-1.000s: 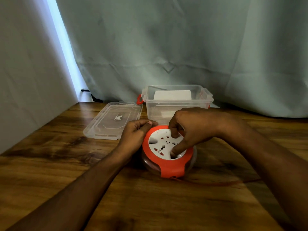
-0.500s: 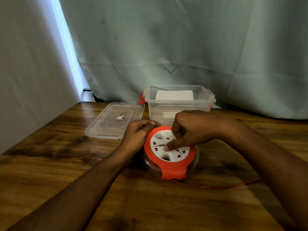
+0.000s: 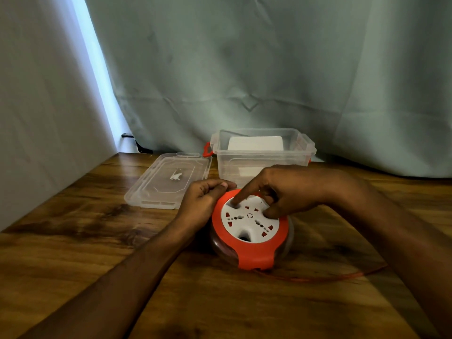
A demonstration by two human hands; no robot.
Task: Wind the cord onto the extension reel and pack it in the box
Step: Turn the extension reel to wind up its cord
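Hiding part of the reel (image 3: pixel 252 231), the right hand (image 3: pixel 293 192) is lying across its far right side, so the sockets there cannot be seen. Its forefinger is stretching out and pressing into a dimple near the far left of the white face, while the thumb is pressing the face's right edge; the other fingers are curling under, and what they touch is hard to make out. The left hand (image 3: pixel 203 201) is gripping the reel's far left rim, fingers curled, thumb on top. The reel is lying flat on the table (image 3: pixel 73 241), just in front of the box (image 3: pixel 263 152). It is showing an orange ring around a white disc with red-lined sockets, over a clear drum with wound cord dimly visible inside. The cord (image 3: pixel 325 277) is trailing from under the reel's near edge to the right, blurred, and disappearing behind the right forearm. The box is standing open with something white inside, unclear. Its lid (image 3: pixel 168 182) is lying beside it to the left.
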